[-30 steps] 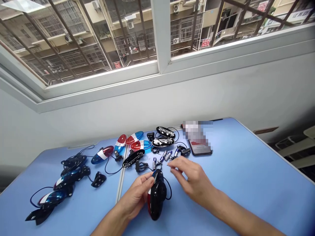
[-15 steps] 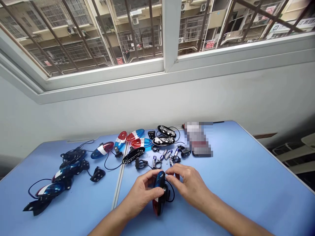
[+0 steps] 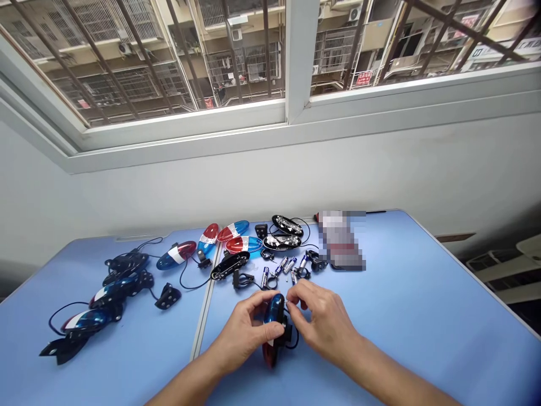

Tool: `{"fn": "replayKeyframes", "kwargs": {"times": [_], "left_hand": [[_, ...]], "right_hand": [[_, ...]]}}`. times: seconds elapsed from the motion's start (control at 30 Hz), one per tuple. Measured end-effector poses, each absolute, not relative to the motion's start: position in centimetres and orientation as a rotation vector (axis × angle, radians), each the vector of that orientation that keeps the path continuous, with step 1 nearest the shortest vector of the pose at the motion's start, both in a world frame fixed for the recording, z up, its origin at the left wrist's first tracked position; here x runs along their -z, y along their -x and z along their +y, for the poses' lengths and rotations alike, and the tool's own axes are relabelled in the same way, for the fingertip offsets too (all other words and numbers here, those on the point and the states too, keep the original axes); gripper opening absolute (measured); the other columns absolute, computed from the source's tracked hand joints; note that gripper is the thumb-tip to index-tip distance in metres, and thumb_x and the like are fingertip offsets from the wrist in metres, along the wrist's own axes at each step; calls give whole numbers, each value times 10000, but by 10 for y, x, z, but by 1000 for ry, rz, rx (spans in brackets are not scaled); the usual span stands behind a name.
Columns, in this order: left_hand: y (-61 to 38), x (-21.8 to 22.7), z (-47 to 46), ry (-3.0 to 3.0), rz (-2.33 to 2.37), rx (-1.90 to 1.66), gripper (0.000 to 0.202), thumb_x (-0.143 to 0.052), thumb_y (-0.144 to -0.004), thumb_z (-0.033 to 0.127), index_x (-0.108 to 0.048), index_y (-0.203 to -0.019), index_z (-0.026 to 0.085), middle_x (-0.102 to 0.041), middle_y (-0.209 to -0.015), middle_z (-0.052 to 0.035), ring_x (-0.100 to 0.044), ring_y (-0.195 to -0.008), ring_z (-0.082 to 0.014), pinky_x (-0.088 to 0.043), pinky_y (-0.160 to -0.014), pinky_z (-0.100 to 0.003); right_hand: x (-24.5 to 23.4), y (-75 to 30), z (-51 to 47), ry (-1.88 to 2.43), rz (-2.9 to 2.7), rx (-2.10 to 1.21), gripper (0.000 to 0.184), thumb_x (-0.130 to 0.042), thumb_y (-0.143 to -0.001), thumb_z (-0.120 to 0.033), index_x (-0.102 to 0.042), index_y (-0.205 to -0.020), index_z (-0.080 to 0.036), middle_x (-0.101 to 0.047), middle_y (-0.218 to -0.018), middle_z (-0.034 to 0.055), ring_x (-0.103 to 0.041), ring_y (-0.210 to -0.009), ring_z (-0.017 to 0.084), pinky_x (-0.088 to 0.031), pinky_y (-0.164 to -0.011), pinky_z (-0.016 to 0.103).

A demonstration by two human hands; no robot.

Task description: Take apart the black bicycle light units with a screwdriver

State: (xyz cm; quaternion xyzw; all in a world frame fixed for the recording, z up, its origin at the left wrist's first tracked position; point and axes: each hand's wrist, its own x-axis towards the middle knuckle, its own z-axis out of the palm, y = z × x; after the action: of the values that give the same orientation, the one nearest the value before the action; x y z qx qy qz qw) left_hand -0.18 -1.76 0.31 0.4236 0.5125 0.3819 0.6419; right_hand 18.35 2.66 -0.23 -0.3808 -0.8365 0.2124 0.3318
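Observation:
My left hand [image 3: 249,327] grips an oval bicycle siren light [image 3: 275,310] with a blue, white and red cover, turned on its edge just above the table. Its black back, with a clamp and a looped cable [image 3: 296,341], faces right. Beside its far end, my right hand [image 3: 316,310] has thumb and forefinger pinched together. A tiny pale thing seems to be at those fingertips, too small to make out. Just beyond my hands lie several blue-and-silver batteries [image 3: 289,264] and black ring clamps [image 3: 271,283].
Red-and-blue covers [image 3: 244,244] and opened black housings [image 3: 282,242] lie toward the back of the blue table [image 3: 401,293]. More siren lights [image 3: 87,321] with cables are bunched at left. A blurred-out flat object [image 3: 341,239] lies back right. A wall and barred window stand behind.
My right hand's fingers have drawn closer together in a pinch beside the siren light, and the hand has rolled slightly. My left hand keeps its hold on the light. The view has shifted a little.

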Motion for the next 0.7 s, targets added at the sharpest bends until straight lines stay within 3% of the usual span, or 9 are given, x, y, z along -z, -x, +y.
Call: {"fn": "replayKeyframes", "kwargs": {"times": [0.1,0.37,0.47,0.6,0.7], "left_hand": [[5,-6,-16,-935,1158,-885,598,-873,-613,465,-685,-1099,172,-661,-958,-64,-598,-913,-218,-502,-754,-280],[9,-5,-12,-643,934,-919,526,-888,-631,447,-672,-1003,145,-611,-805,-31,-575,-643,-113,-474,-558,-198],[9,-3,-11,-609,908,-973,488,-873,-666,437,-667,-1001,147,-597,-761,-19,-561,-607,-104,-481,-543,-199],[5,-1,-11,-627,970,-1106,521,-881,-655,438,-651,-1039,172,-625,-866,-42,-598,-716,-145,-507,-595,-226],[0,0,-13,-651,1007,-1155,580,-911,-607,422,-632,-1063,195,-644,-1005,-63,-615,-847,-176,-497,-663,-227]], "right_hand": [[2,-187,31,993,-2229,-460,122,-485,-842,-118,-553,-797,-209,-649,-741,13,-591,-643,151,-346,-581,257],[14,-191,52,1296,-2399,-140,100,-554,-904,-187,-632,-846,-211,-710,-830,56,-645,-785,219,-328,-537,280],[7,-191,47,1309,-2330,-317,122,-573,-919,-277,-660,-975,-212,-730,-927,70,-659,-831,232,-405,-596,292],[-11,-186,28,1243,-2292,-757,422,-639,-858,-457,-602,-1211,-228,-734,-1047,73,-664,-801,229,-468,-708,336],[-19,-180,19,1291,-2327,-944,505,-703,-784,-398,-585,-1250,-244,-743,-977,51,-649,-754,225,-439,-683,321]]}}
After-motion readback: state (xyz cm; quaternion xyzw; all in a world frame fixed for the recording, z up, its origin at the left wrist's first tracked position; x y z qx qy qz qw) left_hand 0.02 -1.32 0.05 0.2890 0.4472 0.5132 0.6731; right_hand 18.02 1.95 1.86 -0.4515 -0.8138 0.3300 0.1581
